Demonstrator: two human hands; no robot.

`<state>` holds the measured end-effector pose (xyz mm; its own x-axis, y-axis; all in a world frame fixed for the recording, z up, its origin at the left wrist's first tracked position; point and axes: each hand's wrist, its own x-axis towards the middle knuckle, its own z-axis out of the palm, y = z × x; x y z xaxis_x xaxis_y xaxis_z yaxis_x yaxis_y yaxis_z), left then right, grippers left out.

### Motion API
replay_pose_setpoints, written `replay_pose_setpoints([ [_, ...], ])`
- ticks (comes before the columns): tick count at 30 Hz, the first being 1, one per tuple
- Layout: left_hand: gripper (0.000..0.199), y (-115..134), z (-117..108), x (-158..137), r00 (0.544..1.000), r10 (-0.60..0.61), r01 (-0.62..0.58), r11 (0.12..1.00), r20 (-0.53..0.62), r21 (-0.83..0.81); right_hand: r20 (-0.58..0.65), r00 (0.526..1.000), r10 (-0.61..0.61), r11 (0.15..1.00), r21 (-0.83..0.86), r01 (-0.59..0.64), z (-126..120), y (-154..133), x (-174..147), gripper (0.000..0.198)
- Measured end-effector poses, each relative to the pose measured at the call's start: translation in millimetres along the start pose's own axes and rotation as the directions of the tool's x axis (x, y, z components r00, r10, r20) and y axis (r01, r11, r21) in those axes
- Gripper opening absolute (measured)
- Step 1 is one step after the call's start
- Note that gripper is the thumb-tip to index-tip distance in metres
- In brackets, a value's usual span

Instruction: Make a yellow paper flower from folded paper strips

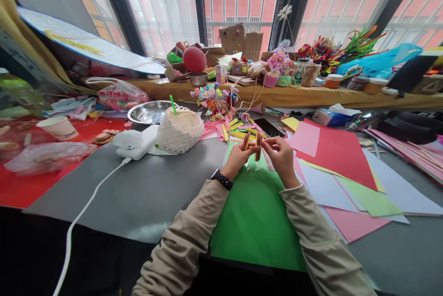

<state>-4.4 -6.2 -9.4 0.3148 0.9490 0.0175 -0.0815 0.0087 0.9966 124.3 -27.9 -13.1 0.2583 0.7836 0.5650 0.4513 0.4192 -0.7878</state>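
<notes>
Both my hands are raised over a green sheet near the middle of the table. My left hand, with a dark watch on its wrist, pinches a small folded paper piece with coloured stripes. Fingers of my right hand are closed on the right side of the same piece. Another striped part stands up at my left fingertips; whether the two are joined, I cannot tell. Just behind my hands lies a pile of pink, yellow and green paper strips, with a black phone beside it.
Coloured paper sheets overlap on the right. To the left are a net-wrapped coconut with a green straw, a white power bank with a cable, and a metal plate. Crafts and a red balloon line the windowsill.
</notes>
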Motion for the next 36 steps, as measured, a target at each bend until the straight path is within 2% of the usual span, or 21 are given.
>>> replay_pose_setpoints([
  [12,0.047,-3.4,-1.6,2.1,0.999,0.040,-0.040,0.999,0.011,0.028,0.043,0.999,-0.007,1.000,-0.004,0.007,-0.4,-1.4,-0.4,0.020],
  [16,0.046,-3.5,-2.0,2.3,0.999,0.045,-0.046,0.998,0.025,0.040,0.045,0.998,0.036,0.999,0.020,-0.037,-0.7,-1.9,0.5,0.021],
  [20,0.044,-3.4,-2.3,1.4,0.998,0.032,-0.034,0.999,0.054,0.036,0.125,0.987,0.103,0.987,0.109,-0.117,-0.5,-0.2,1.5,0.023],
  [25,0.047,-5.4,-2.1,1.2,0.998,0.020,-0.024,0.997,0.056,0.080,0.131,0.987,0.090,0.987,0.120,-0.106,0.4,1.5,1.4,0.021],
  [31,0.041,-5.2,-2.2,2.8,0.989,0.148,-0.145,0.974,-0.005,0.176,0.060,0.996,0.061,0.997,0.039,-0.064,1.5,0.3,-0.1,0.019],
  [36,0.037,-4.3,-2.5,2.5,0.969,0.247,-0.231,0.929,-0.017,0.289,0.032,0.996,0.087,0.995,0.037,-0.088,1.5,0.5,-0.3,0.021],
])
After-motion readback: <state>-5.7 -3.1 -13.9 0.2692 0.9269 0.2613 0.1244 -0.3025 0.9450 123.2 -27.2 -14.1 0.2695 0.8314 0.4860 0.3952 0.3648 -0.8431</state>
